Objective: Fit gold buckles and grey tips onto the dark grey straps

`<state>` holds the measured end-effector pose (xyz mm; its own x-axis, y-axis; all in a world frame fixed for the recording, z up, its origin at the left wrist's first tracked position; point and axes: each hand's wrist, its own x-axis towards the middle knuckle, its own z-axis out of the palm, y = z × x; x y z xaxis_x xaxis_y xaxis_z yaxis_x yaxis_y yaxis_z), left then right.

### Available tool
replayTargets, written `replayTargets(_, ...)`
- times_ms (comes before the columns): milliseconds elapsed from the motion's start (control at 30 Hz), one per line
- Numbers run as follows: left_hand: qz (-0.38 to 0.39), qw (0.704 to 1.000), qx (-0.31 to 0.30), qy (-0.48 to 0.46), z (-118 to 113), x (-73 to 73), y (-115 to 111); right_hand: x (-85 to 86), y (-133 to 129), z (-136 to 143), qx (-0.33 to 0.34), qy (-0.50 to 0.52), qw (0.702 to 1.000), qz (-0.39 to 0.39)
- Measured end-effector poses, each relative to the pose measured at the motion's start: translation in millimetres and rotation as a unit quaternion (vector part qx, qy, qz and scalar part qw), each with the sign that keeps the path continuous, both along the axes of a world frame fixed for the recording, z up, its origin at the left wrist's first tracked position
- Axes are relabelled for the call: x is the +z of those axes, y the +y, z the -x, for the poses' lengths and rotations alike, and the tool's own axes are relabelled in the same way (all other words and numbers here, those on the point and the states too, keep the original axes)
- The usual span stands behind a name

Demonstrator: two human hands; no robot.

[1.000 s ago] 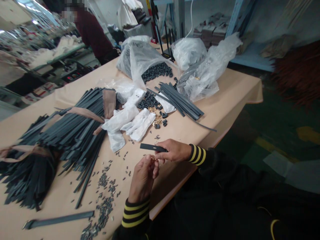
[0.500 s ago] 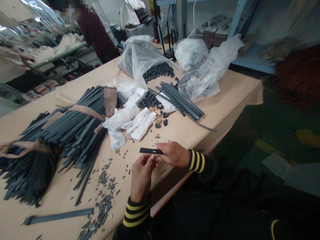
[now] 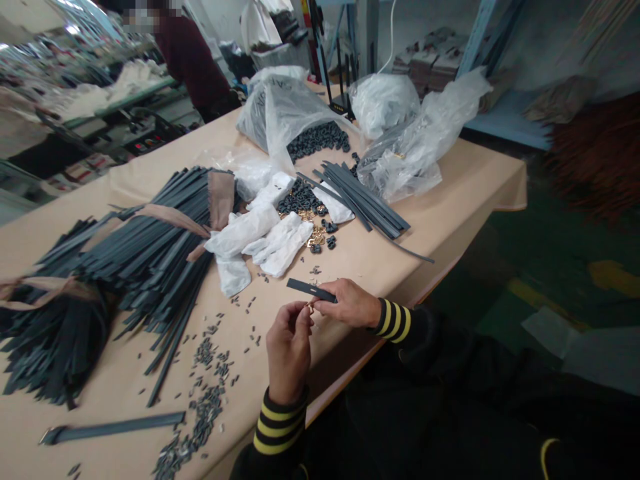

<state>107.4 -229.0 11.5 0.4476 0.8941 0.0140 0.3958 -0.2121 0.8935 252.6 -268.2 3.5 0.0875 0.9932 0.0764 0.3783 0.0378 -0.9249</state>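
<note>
Between the fingers of my right hand (image 3: 353, 303) is a dark grey strap (image 3: 300, 287) with a small slot cut through it. Its free end points left over the table. Just below the slot, my left hand (image 3: 290, 347) pinches a small gold metal buckle (image 3: 311, 306), partly covered by the fingertips. The buckle is close to the strap; whether they touch I cannot tell. Beyond my hands lie more gold buckles (image 3: 316, 235) beside a heap of small dark loops (image 3: 300, 199). One strap with a buckle at its end (image 3: 115, 427) rests at the lower left.
Tied bundles of dark straps (image 3: 150, 247) cover the table's left side. White gloves (image 3: 280, 247) lie mid-table, near a loose stack of straps (image 3: 365, 200). Small cut-out scraps (image 3: 200, 407) are scattered in front. Plastic bags (image 3: 280, 113) stand at the back; a person (image 3: 193, 63) is beyond.
The strap's free end has tilted upward and shifted slightly right. My left hand has moved a little right, and the gold buckle in its fingers shows more clearly.
</note>
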Motion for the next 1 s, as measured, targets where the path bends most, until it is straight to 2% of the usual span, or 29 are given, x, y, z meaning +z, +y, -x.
replayTargets(167, 0.163, 0.979, -0.035, -0.118, 4.4, -2.2, 3.3, -3.8, 1.5, -10.9, 0.104, 0.154, 0.981, 0.063)
replayTargets(300, 0.315, 0.922, -0.041, -0.219, 6.0, 0.4, 3.2, -6.6, 2.5, -20.4, 0.183, 0.251, 0.946, 0.093)
replayTargets(367, 0.363, 0.899, -0.041, -0.241, 5.6, 1.6, 3.7, -9.3, 3.0, -23.4, 0.211, 0.279, 0.931, 0.108)
replayTargets(400, 0.370, 0.896, -0.041, -0.240, 5.1, 1.6, 4.3, -11.0, 3.2, -23.8, 0.218, 0.286, 0.926, 0.112)
replayTargets(467, 0.344, 0.913, -0.041, -0.213, 4.0, -0.2, 5.7, -14.2, 3.6, -22.6, 0.217, 0.280, 0.928, 0.111)
replayTargets(600, 0.169, 0.982, -0.042, -0.072, 2.7, -6.5, 6.5, -16.6, 3.7, -15.3, 0.168, 0.210, 0.958, 0.098)
replayTargets(667, 0.117, 0.992, -0.053, -0.014, 3.5, -7.7, 5.2, -14.8, 3.1, -12.7, 0.154, 0.188, 0.965, 0.098)
replayTargets(700, 0.116, 0.991, -0.064, -0.001, 4.3, -7.7, 4.4, -13.4, 2.7, -12.2, 0.156, 0.185, 0.965, 0.101)
replayTargets(767, 0.158, 0.983, -0.093, -0.013, 6.4, -6.5, 2.7, -10.1, 1.5, -12.6, 0.173, 0.190, 0.961, 0.106)
replayTargets(867, 0.276, 0.948, -0.129, -0.091, 8.8, -4.8, -0.1, -5.3, -0.4, -15.5, 0.206, 0.202, 0.952, 0.101)
replayTargets(1000, 0.377, 0.900, -0.114, -0.188, 7.9, -6.9, -4.4, -4.2, -1.8, -20.1, 0.231, 0.218, 0.944, 0.091)
